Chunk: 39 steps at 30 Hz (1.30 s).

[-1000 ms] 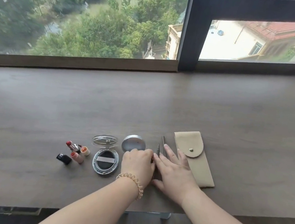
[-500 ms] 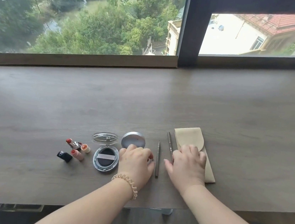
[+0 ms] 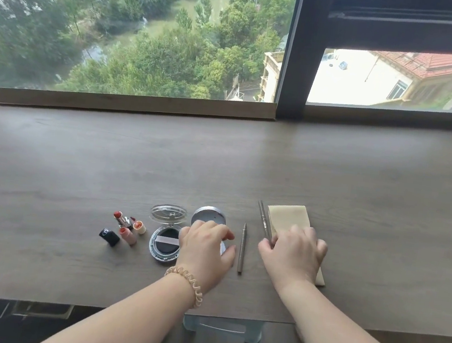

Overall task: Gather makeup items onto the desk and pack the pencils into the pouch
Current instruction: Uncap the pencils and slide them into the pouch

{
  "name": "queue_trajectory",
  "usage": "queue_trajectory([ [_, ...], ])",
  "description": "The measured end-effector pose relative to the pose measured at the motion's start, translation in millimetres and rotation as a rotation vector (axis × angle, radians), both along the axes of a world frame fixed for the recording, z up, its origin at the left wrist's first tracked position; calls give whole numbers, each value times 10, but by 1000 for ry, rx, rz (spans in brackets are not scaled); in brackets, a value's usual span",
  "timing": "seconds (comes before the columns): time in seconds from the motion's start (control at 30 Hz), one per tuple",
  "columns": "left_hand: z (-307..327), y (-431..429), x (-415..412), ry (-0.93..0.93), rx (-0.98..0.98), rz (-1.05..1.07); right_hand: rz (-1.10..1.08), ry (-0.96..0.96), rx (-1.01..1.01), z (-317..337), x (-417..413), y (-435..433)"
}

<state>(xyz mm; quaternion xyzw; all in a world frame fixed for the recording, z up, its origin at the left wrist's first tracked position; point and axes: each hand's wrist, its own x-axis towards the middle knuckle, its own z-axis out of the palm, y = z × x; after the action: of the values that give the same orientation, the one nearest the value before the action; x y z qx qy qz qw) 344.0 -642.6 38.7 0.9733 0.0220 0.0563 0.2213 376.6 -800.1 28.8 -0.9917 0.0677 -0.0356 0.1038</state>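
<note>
A beige pouch [image 3: 289,217] lies on the wooden desk [image 3: 248,168] at the right of the row. My right hand [image 3: 294,254] lies on its lower half, fingers curled and gripping it; the snap is hidden. One thin grey pencil [image 3: 263,220] lies along the pouch's left edge, by my thumb. A second pencil [image 3: 242,247] lies free between my hands. My left hand [image 3: 206,250] is cupped over a round silver case [image 3: 224,249], of which only an edge shows.
Left of my left hand sit a silver lid [image 3: 209,216], an open cushion compact [image 3: 164,245] with a clear lid, several lipsticks [image 3: 125,220] and a black cap [image 3: 109,236]. The window ledge runs behind. The desk's front edge is near my wrists.
My right hand has left the pencils and moved right onto the pouch. Both pencils now lie uncovered and apart. My left hand has shifted slightly left over the silver case.
</note>
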Motion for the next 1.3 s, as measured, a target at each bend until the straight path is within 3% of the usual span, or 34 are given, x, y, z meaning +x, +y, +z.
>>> queue_trajectory([
  [0.2,375,-35,52,-138,-106,-92,20,-268,344,628,-118,-61],
  [0.37,778,-13,121,-203,-77,-147,162,-229,603,1096,-216,-82],
  [0.43,905,2,157,-213,-103,-158,161,-170,884,1255,-230,-78],
  [0.53,1047,2,151,-101,-294,-271,115,-116,1279,1432,-213,-79],
  [0.63,1180,-55,108,49,-491,-358,67,21,1517,1514,-196,-47],
  [0.7,1222,-100,98,86,-626,-361,86,128,1530,1551,-202,1],
  [0.8,1278,-114,110,137,-729,-333,54,99,1517,1600,-174,43],
  [1.3,1349,-181,251,324,-586,-268,-409,118,1532,1486,128,106],
])
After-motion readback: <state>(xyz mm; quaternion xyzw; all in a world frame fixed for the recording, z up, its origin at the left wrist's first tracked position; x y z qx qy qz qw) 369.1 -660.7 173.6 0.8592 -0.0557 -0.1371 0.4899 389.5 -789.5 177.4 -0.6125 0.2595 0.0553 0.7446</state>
